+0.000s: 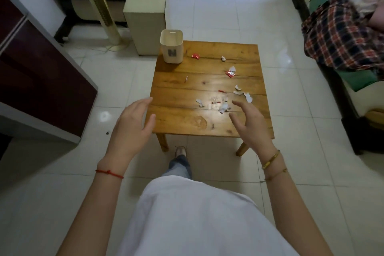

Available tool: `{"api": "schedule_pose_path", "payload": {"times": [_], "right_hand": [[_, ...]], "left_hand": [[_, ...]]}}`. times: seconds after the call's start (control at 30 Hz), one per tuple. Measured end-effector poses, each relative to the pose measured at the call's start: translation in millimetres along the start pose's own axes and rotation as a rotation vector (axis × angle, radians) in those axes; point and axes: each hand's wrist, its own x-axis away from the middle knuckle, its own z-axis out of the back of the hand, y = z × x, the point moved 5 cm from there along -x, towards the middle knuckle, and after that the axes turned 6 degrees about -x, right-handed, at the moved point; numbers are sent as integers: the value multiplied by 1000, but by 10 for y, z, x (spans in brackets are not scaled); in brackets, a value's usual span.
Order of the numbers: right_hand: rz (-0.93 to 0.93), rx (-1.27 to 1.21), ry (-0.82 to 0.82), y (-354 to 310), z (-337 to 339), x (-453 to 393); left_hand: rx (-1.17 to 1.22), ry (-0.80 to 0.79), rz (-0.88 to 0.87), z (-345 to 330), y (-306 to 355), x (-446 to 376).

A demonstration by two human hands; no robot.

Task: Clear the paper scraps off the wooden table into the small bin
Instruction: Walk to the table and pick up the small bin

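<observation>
A white tiled floor [228,16] is seen around a low wooden counter [180,118], which is stood at the middle of the view. A dark cabinet [41,81] is placed to the left, and a chair heaped with a plaid cloth [340,37] is set to the right. Beyond the counter's far left corner a tall cream box [145,21] is stood on the floor. The small bin [171,49], cream and open at the top, is stood upright on the far left corner of the counter. Paper scraps [223,108], white and red, are scattered over the counter, mostly toward its right side; a red scrap [195,56] lies just beside the bin, and a red-and-white one [231,72] lies farther right.

The left hand [133,124] is held over the near left edge of the counter, its fingers [143,103] spread apart and nothing gripped. The right hand [251,124] is held over the near right part, just beside the nearest scraps, its fingers [239,104] likewise spread and empty. A red thread [109,173] is worn on the left wrist and gold bangles [270,161] on the right.
</observation>
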Motion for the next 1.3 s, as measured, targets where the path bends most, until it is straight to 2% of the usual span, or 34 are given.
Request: {"api": "schedule_pose_path", "payload": {"times": [0.37, 0.6, 1.0, 1.3], "right_hand": [[-76, 4, 24, 5, -263, -1943], [-123, 10, -22, 227, -409, -2761], [-164, 98, -127, 770, -1009, -4129], [-182, 106, -151, 1322, -1712, -4580]], "left_hand": [[10, -72, 5, -150, -265, -2092], [64, -102, 140, -471, -482, -3033], [195, -252, 475, -1701, -1396, -4921], [282, -324, 573, -2747, -1985, -5556]]}}
